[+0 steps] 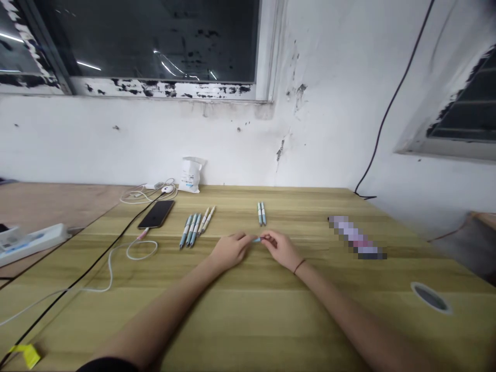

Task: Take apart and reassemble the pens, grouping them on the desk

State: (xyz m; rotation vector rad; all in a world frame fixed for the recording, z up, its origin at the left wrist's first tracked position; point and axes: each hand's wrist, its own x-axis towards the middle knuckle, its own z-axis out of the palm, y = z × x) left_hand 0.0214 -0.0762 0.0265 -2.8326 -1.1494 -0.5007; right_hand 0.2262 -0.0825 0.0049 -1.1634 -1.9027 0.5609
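From here I see left hand (pixel 231 251) and right hand (pixel 282 249) each with a closed grip on a small blue piece (pixel 257 239), near two pens (pixel 262 213). I'd keep its ends aligned, pinching lightly.

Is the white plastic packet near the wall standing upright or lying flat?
Upright: the white plastic packet rises from its bottom edge on the wood-grained table.

We see a phone (pixel 156 214) beside a black cable (pixel 104 253), a packet (pixel 190 174) standing by the wall (pixel 329 113), a power strip (pixel 36 244) at our far left, and a yellow tag (pixel 30 355) nearer us.
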